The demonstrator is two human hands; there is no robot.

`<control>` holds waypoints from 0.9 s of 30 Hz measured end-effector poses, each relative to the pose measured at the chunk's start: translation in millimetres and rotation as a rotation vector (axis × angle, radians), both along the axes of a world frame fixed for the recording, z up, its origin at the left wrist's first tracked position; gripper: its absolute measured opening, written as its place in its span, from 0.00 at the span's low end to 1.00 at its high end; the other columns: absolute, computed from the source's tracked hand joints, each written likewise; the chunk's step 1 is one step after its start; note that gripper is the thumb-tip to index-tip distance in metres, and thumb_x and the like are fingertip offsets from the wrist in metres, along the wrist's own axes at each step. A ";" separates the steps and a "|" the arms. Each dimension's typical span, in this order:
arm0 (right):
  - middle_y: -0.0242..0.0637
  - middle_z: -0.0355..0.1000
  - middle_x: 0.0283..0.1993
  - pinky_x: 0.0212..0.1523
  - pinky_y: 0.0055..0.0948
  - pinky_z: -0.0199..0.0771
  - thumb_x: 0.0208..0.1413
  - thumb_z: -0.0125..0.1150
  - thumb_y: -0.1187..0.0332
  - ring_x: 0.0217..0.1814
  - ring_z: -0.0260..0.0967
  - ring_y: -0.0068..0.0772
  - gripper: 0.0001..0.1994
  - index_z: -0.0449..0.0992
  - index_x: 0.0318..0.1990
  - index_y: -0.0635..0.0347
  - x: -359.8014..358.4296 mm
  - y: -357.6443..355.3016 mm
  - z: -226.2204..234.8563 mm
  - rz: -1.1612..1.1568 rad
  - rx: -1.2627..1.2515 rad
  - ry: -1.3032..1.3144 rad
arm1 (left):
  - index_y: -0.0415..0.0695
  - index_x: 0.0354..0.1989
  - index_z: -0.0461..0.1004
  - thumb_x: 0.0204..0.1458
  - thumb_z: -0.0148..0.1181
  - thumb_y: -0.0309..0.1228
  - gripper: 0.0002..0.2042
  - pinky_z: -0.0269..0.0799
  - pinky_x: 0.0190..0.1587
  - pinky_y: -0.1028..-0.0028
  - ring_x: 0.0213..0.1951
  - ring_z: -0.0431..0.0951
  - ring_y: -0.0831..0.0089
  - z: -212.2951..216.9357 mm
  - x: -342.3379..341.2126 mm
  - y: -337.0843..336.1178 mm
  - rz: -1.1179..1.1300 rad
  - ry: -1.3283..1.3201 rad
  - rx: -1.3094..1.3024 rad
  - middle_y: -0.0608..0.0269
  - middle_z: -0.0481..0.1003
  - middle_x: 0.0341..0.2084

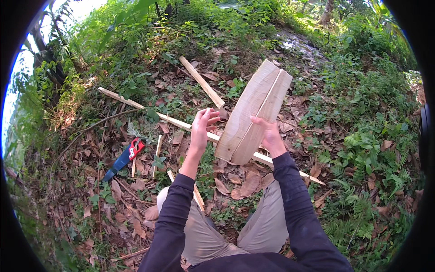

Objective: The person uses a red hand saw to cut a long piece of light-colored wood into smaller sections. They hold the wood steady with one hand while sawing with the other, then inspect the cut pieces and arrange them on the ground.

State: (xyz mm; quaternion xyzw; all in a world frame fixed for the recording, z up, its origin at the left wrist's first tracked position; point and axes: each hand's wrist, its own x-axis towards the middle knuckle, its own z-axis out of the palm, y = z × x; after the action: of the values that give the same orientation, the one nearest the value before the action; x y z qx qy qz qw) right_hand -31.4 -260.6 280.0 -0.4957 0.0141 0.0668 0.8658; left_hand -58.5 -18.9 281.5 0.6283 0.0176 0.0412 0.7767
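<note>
A wide, pale wooden board is tilted up in front of me, a rough line running down its length. My right hand grips its right edge, thumb lying across the face and fingers hidden behind. To the left of the board, my left hand is raised with its fingers apart, holding nothing. Beyond both hands a long thin wooden strip crosses the leafy ground, partly covered by the board and my left hand.
A shorter wooden strip lies farther ahead. On the left rests a saw with a red handle and blue blade or cover. Small wood pieces lie near it. Dry leaves and green plants cover the ground.
</note>
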 end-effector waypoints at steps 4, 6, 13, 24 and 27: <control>0.34 0.80 0.45 0.49 0.31 0.80 0.43 0.76 0.81 0.44 0.79 0.27 0.23 0.78 0.50 0.65 -21.4 18.9 9.7 0.134 -0.302 -0.119 | 0.39 0.60 0.66 0.60 0.65 0.40 0.25 0.75 0.51 0.72 0.51 0.77 0.75 0.4 -4.4 -15.9 -0.038 -0.060 0.032 0.54 0.77 0.50; 0.34 0.81 0.45 0.48 0.30 0.80 0.44 0.77 0.80 0.45 0.78 0.25 0.22 0.80 0.50 0.65 -27.5 28.0 8.8 0.212 -0.407 -0.220 | 0.38 0.58 0.68 0.57 0.70 0.35 0.24 0.76 0.51 0.72 0.49 0.78 0.75 4.3 -5.9 -23.8 -0.033 -0.207 -0.124 0.57 0.78 0.48; 0.32 0.81 0.45 0.47 0.27 0.79 0.42 0.82 0.71 0.44 0.77 0.20 0.25 0.81 0.50 0.63 -34.9 38.7 -0.1 0.247 -0.635 -0.334 | 0.37 0.47 0.80 0.51 0.75 0.31 0.17 0.79 0.46 0.72 0.39 0.82 0.78 7.7 -17.9 -4.5 -0.073 -0.121 -0.029 0.62 0.83 0.39; 0.47 0.82 0.42 0.44 0.32 0.80 0.45 0.77 0.66 0.42 0.82 0.35 0.26 0.78 0.53 0.64 -44.1 41.5 16.1 0.122 -0.951 -0.578 | 0.39 0.55 0.74 0.52 0.73 0.31 0.24 0.70 0.58 0.66 0.49 0.78 0.71 -32.7 -3.1 2.1 -0.112 -0.116 -0.439 0.64 0.79 0.47; 0.50 0.80 0.40 0.43 0.37 0.80 0.49 0.73 0.67 0.42 0.81 0.47 0.23 0.77 0.53 0.62 -58.0 56.6 24.7 0.051 -1.023 -0.645 | 0.43 0.59 0.70 0.54 0.70 0.44 0.28 0.65 0.64 0.60 0.55 0.75 0.66 -64.3 4.7 29.3 -0.272 -0.139 -0.472 0.63 0.76 0.51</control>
State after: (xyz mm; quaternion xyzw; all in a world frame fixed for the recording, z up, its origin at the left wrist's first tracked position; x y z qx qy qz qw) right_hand -89.5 -204.0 304.8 -0.8446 -0.2307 -0.0813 0.4763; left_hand -53.7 10.4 217.2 0.4221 -0.1114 -0.0258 0.8993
